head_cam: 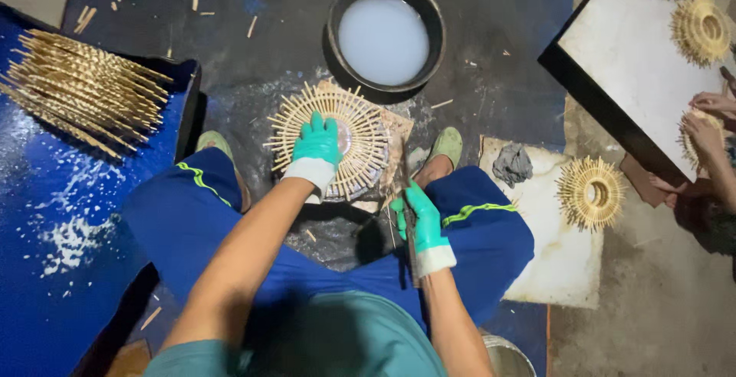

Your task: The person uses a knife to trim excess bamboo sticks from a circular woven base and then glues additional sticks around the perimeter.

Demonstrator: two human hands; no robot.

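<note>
Head view looks straight down on a seated person in blue shorts and green gloves. Left hand (317,144) lies flat, fingers spread, pressing on the sunburst (335,139), a round frame of pale sticks resting on a board (395,133) on the floor between the person's feet. Right hand (418,223) is closed around a dark tool (409,233), held near the right knee and just clear of the frame; what kind of tool it is I cannot tell. Sticks ring the whole frame, so the piece looks well along, though it is paler than the golden sunburst (590,191) lying finished on a slab to the right. A basin (386,33) of milky liquid sits just beyond. A pile of sticks (80,89) waits at left. At the far right another person's hands (707,120) work on a piece at a table (629,62).
</note>
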